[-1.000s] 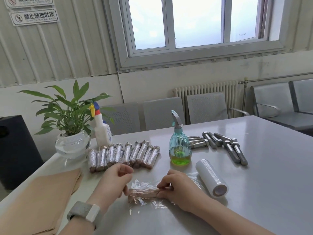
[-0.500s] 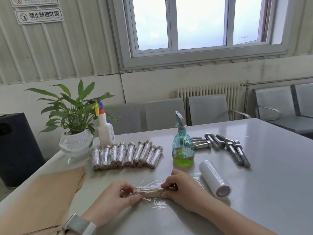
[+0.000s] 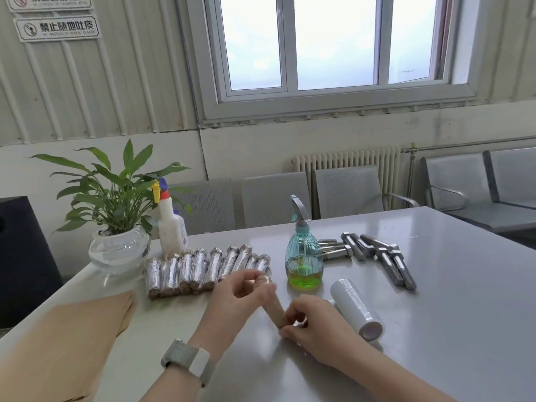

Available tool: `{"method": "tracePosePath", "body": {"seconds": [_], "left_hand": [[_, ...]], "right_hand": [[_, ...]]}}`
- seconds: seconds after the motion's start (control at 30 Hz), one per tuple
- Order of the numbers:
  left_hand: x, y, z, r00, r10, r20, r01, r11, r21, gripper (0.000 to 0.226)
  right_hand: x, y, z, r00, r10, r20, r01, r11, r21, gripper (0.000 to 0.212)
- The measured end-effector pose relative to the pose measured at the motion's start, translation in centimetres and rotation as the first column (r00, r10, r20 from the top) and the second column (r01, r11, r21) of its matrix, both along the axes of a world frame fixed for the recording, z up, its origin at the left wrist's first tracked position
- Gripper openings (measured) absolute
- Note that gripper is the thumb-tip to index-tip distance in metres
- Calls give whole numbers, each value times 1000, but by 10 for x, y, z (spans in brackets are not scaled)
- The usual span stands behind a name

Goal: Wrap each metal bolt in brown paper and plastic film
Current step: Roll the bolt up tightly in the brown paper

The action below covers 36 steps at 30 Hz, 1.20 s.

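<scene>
A bolt wrapped in brown paper and clear film is held tilted above the table, its upper end pointing away from me. My left hand pinches that upper end and my right hand grips the lower end. Behind my left hand lies a row of several wrapped bolts. Several bare metal bolts lie at the back right. A white roll of plastic film rests just right of my right hand. A stack of brown paper sheets covers the table's near left corner.
A teal spray bottle with green liquid stands behind my hands. A potted plant in a glass bowl and a white spray bottle stand at the back left. Grey chairs line the far edge of the grey table.
The wrapped bolt lay flat across the table under both hands; it has been lifted and turned so one end points up and away. The loose film around it is now drawn tight.
</scene>
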State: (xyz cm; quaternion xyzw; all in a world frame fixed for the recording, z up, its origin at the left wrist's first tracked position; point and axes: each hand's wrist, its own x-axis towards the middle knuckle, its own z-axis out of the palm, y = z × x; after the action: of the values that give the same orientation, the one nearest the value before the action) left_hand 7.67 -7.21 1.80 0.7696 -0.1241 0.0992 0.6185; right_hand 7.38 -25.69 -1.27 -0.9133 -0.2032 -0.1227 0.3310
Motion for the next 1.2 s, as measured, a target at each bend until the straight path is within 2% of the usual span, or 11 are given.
{"method": "tracePosePath", "body": {"seconds": [0.13, 0.27, 0.4, 0.6, 0.73, 0.8, 0.87, 0.93, 1.03, 1.1, 1.2], "left_hand": [[11, -34, -7, 997, -52, 58, 55, 997, -59, 28], [25, -55, -26, 996, 82, 35, -81, 996, -45, 27], [30, -67, -37, 991, 127, 29, -123, 985, -124, 45], [28, -70, -42, 998, 52, -39, -56, 993, -106, 31], [27, -68, -38, 997, 71, -39, -73, 995, -71, 26], [25, -69, -37, 995, 86, -46, -88, 995, -52, 25], [24, -70, -35, 995, 92, -28, -92, 996, -12, 26], [25, -71, -34, 996, 94, -2, -94, 995, 19, 28], [23, -72, -34, 999, 42, 4, -42, 999, 14, 32], [22, -75, -35, 1000, 5, -22, -5, 1000, -8, 32], [23, -80, -38, 977, -128, -168, 99, 980, -171, 31]], "right_hand": [[0, -5, 3, 999, -4, -39, 4, 1000, -16, 13], [0, -6, 4, 999, 27, -22, -27, 1000, -2, 5], [0, -5, 6, 1000, 19, -17, -19, 999, -34, 6], [-3, -11, 30, 984, -4, -178, -32, 980, -197, 8], [6, -55, 67, 961, -274, -24, 270, 956, -117, 23], [7, -71, 68, 886, -464, -15, 431, 834, -346, 51], [7, -75, 56, 826, -532, -185, 379, 768, -516, 68], [6, -72, 49, 785, -503, -361, 329, 832, -446, 65], [6, -72, 49, 778, -444, -445, 341, 893, -295, 50], [6, -72, 56, 730, -274, -626, 383, 923, 42, 46], [3, -73, 77, 671, 69, -738, 417, 788, 453, 45]]}}
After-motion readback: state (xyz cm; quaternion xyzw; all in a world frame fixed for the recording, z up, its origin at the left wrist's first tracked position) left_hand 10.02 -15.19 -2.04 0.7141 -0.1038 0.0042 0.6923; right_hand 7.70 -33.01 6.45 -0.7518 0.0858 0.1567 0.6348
